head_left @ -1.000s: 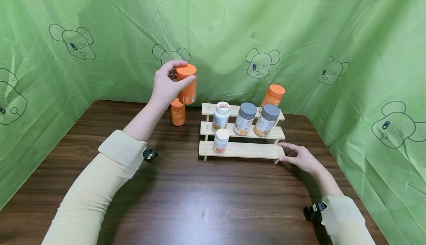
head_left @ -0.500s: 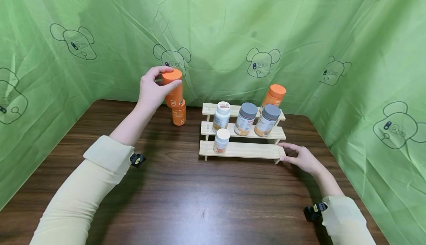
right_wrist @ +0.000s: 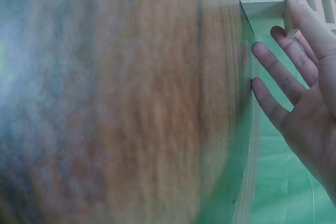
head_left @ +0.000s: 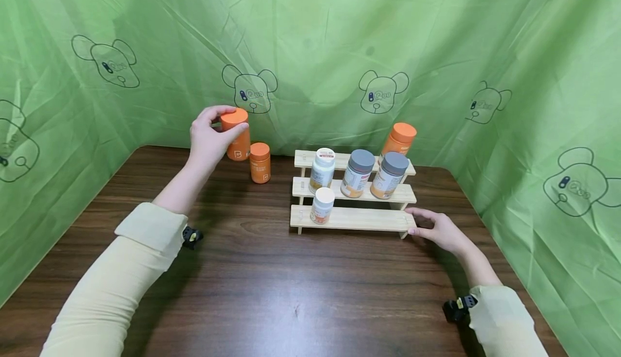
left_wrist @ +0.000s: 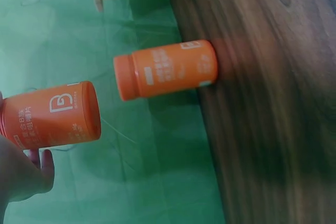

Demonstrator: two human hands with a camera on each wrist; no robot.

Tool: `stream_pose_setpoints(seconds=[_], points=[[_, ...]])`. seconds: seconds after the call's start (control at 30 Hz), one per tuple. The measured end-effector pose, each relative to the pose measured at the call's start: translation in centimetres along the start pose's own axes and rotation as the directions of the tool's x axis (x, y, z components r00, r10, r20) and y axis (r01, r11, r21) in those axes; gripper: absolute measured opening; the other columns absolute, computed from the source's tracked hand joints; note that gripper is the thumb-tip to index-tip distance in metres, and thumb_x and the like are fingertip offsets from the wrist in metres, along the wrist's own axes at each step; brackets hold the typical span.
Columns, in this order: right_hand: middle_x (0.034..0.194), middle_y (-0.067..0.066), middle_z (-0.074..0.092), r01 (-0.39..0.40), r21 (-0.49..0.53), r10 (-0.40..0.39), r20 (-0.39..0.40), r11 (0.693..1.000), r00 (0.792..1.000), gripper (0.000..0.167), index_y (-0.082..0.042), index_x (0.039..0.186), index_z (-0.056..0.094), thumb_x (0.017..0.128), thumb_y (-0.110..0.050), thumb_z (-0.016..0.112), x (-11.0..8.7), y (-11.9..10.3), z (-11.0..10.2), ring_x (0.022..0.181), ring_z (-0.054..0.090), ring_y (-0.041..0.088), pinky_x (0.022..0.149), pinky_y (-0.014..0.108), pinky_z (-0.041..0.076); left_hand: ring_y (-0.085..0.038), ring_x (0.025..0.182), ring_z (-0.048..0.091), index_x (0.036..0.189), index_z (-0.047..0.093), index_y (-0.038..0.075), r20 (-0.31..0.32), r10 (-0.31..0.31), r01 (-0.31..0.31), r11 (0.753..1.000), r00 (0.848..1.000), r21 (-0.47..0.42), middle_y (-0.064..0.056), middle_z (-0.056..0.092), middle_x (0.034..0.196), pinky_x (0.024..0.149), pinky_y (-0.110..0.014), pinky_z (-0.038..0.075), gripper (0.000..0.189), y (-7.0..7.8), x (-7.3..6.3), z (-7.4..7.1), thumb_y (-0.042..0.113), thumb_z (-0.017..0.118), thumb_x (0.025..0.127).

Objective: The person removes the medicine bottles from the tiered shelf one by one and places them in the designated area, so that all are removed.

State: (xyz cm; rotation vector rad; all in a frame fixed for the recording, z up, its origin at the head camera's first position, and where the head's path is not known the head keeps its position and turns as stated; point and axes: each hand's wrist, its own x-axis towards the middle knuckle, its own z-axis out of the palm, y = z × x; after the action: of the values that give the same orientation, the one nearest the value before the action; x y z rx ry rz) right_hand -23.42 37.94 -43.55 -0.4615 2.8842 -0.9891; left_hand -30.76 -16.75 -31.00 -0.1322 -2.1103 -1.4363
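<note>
We count three orange bottles (head_left: pixel 239 144), two grey-lidded bottles (head_left: pixel 356 179) and two white bottles (head_left: pixel 321 210), seven in all. We also count one wooden rack (head_left: pixel 368 219) with three shelves (head_left: pixel 303 158), two hands (head_left: pixel 207 137), two black wrist devices (head_left: pixel 192 237), one table (head_left: pixel 271 292) and six drawn heads (head_left: pixel 383 94) on green cloth (head_left: pixel 315 28).

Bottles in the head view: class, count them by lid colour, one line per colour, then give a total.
Orange-lidded bottles: 3
White-lidded bottles: 2
Grey-lidded bottles: 2
Total: 7
</note>
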Motion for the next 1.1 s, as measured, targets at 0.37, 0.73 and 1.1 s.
stream_pose_setpoints(seconds=[0.37,0.73,1.1], points=[[0.12,0.01,0.064,0.039,0.017,-0.039,-0.013,0.999,0.999,0.053,-0.016,0.131,0.056,0.083,-0.03,0.073,0.1,0.2,0.1,0.106,0.057,0.015,0.089,0.039,0.047,-0.011,0.102,0.052,0.114,0.066,0.012,-0.054,-0.061,0.063,0.997,0.997,0.038,-0.003,0.057,0.116,0.078,-0.02,0.045,0.044,-3.7,-0.2,-0.2,0.03,0.08,0.076],[0.125,0.01,0.061,0.021,0.003,-0.021,-0.008,1.0,1.0,0.054,-0.017,0.132,0.056,0.083,-0.033,0.073,-0.1,-0.3,-0.1,0.114,0.055,0.027,0.092,0.038,0.045,-0.014,0.107,0.051,0.115,0.066,0.012,-0.074,-0.131,0.136,0.988,0.989,0.067,-0.005,0.058,0.117,0.088,-0.031,0.046,0.047,-6.9,-0.8,0.6,0.032,0.08,0.076],[0.125,0.012,0.061,0.024,-0.002,-0.024,-0.019,1.0,1.0,0.054,-0.016,0.132,0.056,0.083,-0.032,0.073,0.1,0.3,0.2,0.115,0.054,0.028,0.092,0.038,0.044,-0.024,0.11,0.052,0.114,0.066,0.011,-0.074,-0.144,0.151,0.983,0.987,0.109,-0.01,0.059,0.118,0.094,-0.038,0.042,0.047,-9.6,-1.5,1.6,0.031,0.08,0.075]])
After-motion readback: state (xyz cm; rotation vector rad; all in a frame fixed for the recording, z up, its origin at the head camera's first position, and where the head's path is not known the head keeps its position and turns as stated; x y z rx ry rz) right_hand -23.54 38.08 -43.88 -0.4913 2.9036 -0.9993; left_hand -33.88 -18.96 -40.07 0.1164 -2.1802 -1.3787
